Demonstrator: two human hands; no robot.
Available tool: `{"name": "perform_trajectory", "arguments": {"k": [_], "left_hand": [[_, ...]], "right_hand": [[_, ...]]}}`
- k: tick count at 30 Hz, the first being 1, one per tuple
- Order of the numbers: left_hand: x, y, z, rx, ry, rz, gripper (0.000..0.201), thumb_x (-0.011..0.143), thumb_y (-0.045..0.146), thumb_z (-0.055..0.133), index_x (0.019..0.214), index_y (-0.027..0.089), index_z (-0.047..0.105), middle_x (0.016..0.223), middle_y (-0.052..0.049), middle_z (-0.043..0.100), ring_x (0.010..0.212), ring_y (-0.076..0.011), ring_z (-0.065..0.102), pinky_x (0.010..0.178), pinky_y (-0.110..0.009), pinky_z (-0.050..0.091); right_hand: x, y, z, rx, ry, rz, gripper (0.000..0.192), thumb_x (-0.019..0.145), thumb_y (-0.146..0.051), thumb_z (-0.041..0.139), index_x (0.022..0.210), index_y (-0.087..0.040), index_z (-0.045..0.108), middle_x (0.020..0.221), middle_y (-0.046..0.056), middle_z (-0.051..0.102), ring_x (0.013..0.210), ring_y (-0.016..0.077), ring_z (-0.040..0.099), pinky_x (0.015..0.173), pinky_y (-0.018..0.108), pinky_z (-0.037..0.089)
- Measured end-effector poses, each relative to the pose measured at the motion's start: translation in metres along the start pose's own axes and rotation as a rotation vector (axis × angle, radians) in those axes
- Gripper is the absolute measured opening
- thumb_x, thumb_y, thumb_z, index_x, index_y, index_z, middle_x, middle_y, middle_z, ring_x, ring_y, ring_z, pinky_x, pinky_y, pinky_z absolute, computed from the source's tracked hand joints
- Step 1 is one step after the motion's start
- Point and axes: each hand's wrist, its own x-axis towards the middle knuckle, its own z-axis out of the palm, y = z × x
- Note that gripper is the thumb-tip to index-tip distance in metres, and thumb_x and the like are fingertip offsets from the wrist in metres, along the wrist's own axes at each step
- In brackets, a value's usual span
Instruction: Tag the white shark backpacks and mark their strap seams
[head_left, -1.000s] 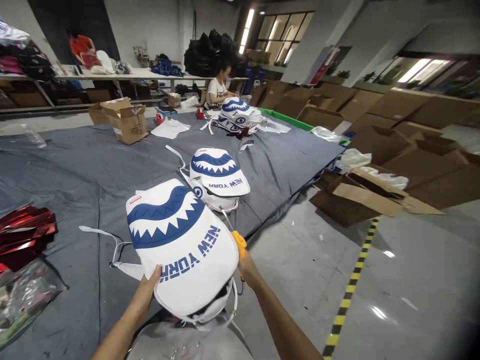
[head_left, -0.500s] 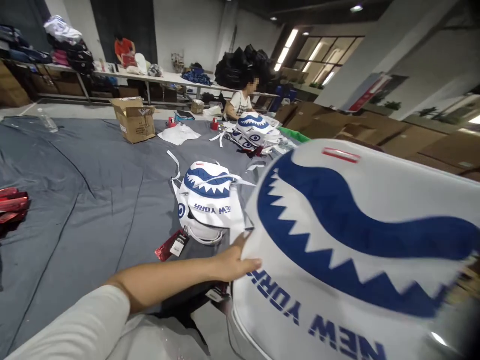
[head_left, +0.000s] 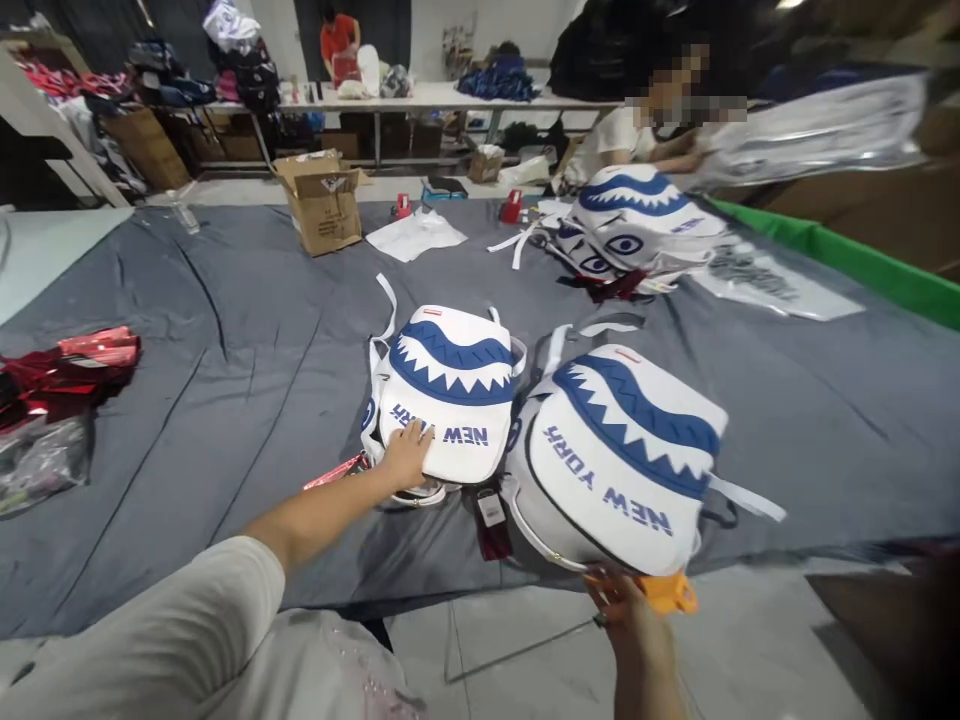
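Fingers of the left hand [head_left: 405, 455] lie spread and flat on the lower edge of one white backpack [head_left: 448, 395], pressing it rather than gripping; nothing is held in them. That backpack rests on the grey surface [head_left: 187, 400], shark-mouth print up, with "NEW YORK" lettering beside the hand. The right hand [head_left: 626, 610] sits at the near edge of a second white backpack [head_left: 622, 455], which lies tilted just beside the first, its straps trailing to the right. The right fingers are closed around an orange tool [head_left: 667, 592]; what kind of tool it is cannot be told from this view. A red hang tag [head_left: 491, 520] shows between the two backpacks at their near ends.

Judging by how things lie, both backpacks are already set down side by side on the surface, and they look flat and finished on their outer faces. Whether anything is left to do on them cannot be told.

Further back, a pile of similar backpacks [head_left: 637, 225] sits in front of a seated person [head_left: 622, 140]. An open cardboard box [head_left: 322, 200] stands on the far part of the surface, and red shiny packets [head_left: 75, 355] lie at the left edge.
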Motion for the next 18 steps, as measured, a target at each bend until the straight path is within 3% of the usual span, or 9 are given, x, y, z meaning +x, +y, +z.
{"name": "perform_trajectory", "arguments": {"k": [2, 4, 7, 9, 14, 18], "left_hand": [[0.0, -0.02, 0.002, -0.003, -0.009, -0.002, 0.092, 0.078, 0.027, 0.077, 0.154, 0.006, 0.03, 0.16, -0.031, 0.023, 0.15, -0.0415, 0.024, 0.119, -0.052, 0.026], [0.001, -0.03, 0.003, -0.033, -0.017, 0.013, 0.075, 0.082, 0.017, 0.071, 0.15, 0.01, 0.038, 0.156, -0.026, 0.034, 0.147, -0.0357, 0.032, 0.119, -0.048, 0.029], [-0.004, -0.036, 0.001, -0.12, -0.035, 0.007, 0.044, 0.091, 0.024, 0.065, 0.133, 0.014, 0.056, 0.139, -0.015, 0.056, 0.132, -0.0283, 0.051, 0.112, -0.05, 0.041], [-0.012, -0.041, -0.006, -0.197, -0.031, -0.022, 0.032, 0.094, 0.033, 0.063, 0.12, 0.015, 0.063, 0.127, -0.01, 0.062, 0.119, -0.0242, 0.059, 0.106, -0.05, 0.048], [-0.061, -0.053, -0.041, -0.46, 0.103, -0.104, 0.022, 0.094, 0.031, 0.062, 0.108, 0.015, 0.068, 0.112, -0.009, 0.069, 0.112, -0.023, 0.063, 0.103, -0.049, 0.049], [-0.111, -0.074, -0.073, -0.77, 0.234, -0.072, 0.011, 0.085, 0.017, 0.065, 0.089, 0.018, 0.075, 0.092, -0.005, 0.074, 0.102, -0.0245, 0.067, 0.097, -0.04, 0.051]], "right_hand": [[-0.007, 0.01, 0.013, 0.006, 0.02, -0.018, 0.04, 0.055, -0.041, 0.074, 0.082, -0.028, 0.048, 0.076, 0.003, 0.064, 0.077, 0.0302, 0.071, 0.07, 0.049, 0.061], [-0.032, 0.022, 0.019, -0.02, 0.02, -0.052, 0.039, 0.058, -0.043, 0.073, 0.082, -0.029, 0.045, 0.079, 0.005, 0.067, 0.082, 0.0328, 0.073, 0.072, 0.051, 0.062], [-0.095, 0.053, 0.025, -0.14, -0.007, -0.104, 0.035, 0.068, -0.052, 0.068, 0.085, -0.029, 0.048, 0.081, 0.006, 0.071, 0.087, 0.0347, 0.073, 0.07, 0.052, 0.064], [-0.142, 0.08, 0.034, -0.296, -0.056, -0.094, 0.038, 0.073, -0.061, 0.064, 0.09, -0.029, 0.051, 0.079, 0.005, 0.072, 0.084, 0.0343, 0.074, 0.063, 0.048, 0.063], [-0.222, 0.124, 0.091, -0.414, -0.447, 0.25, 0.062, 0.061, -0.082, 0.063, 0.086, -0.027, 0.049, 0.068, 0.003, 0.068, 0.078, 0.0328, 0.074, 0.048, 0.037, 0.056], [-0.25, 0.118, 0.144, -0.481, -0.692, 0.253, 0.067, 0.051, -0.088, 0.06, 0.078, -0.027, 0.053, 0.069, 0.005, 0.068, 0.077, 0.0316, 0.072, 0.04, 0.03, 0.044]]}}
